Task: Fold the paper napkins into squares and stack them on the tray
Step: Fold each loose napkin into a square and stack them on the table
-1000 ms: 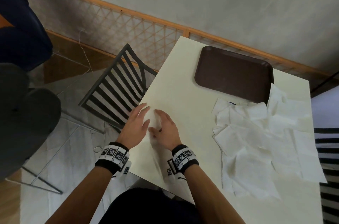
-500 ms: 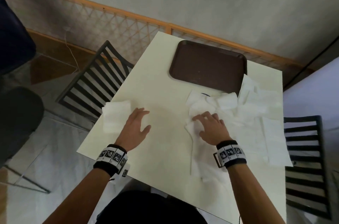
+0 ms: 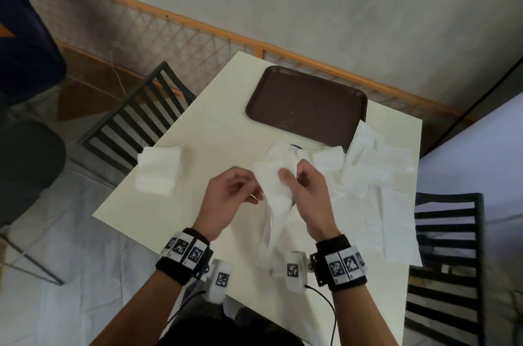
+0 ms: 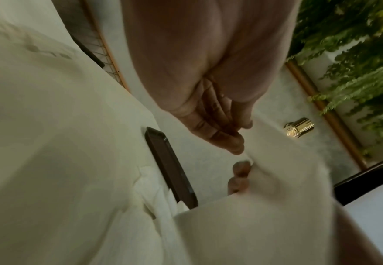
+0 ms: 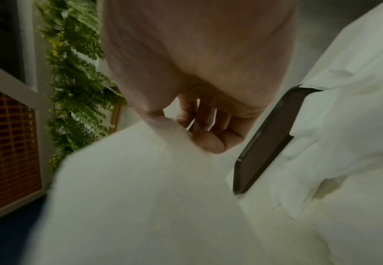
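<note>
Your right hand [image 3: 307,198] pinches a limp white paper napkin [image 3: 276,198] above the cream table [image 3: 198,147]; your left hand [image 3: 226,198], fingers curled, touches its edge.

You get soft, even, rather dim light in the head view — faint shadows, no glare, edges bowed by the wide lens. Both wrist views are darker, smeared by motion blur.
</note>
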